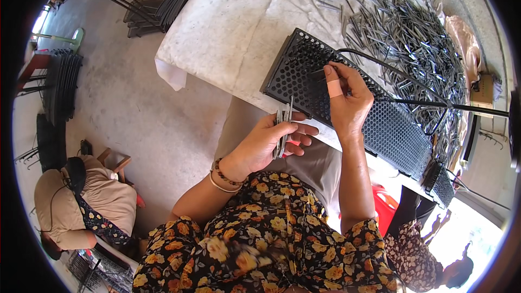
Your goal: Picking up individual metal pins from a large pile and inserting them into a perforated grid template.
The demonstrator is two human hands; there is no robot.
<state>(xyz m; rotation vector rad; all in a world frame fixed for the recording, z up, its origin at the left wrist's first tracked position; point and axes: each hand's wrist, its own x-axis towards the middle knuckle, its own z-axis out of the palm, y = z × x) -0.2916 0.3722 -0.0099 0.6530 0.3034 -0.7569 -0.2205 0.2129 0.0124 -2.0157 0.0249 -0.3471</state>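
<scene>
My left hand (268, 135) is closed around a small bundle of thin grey metal strips (282, 130), held just off the table's near edge. A long black panel with rows of round holes (396, 130) lies along that edge, running from the middle toward the lower right. Over its left part, my right hand (350, 95) pinches a thin dark strip (319, 71) between thumb and fingertips, close to the holes. A band of tape wraps the right thumb. Several dark pieces stand in the holes near the panel's far left end.
A large heap of loose metal strips (401, 43) covers the table's right side, on a white cloth (217, 32). A black rod frame (423, 84) crosses above the panel. Stacked dark panels (163, 13) stand left. Other people sit at lower left (97, 201) and lower right (412, 255).
</scene>
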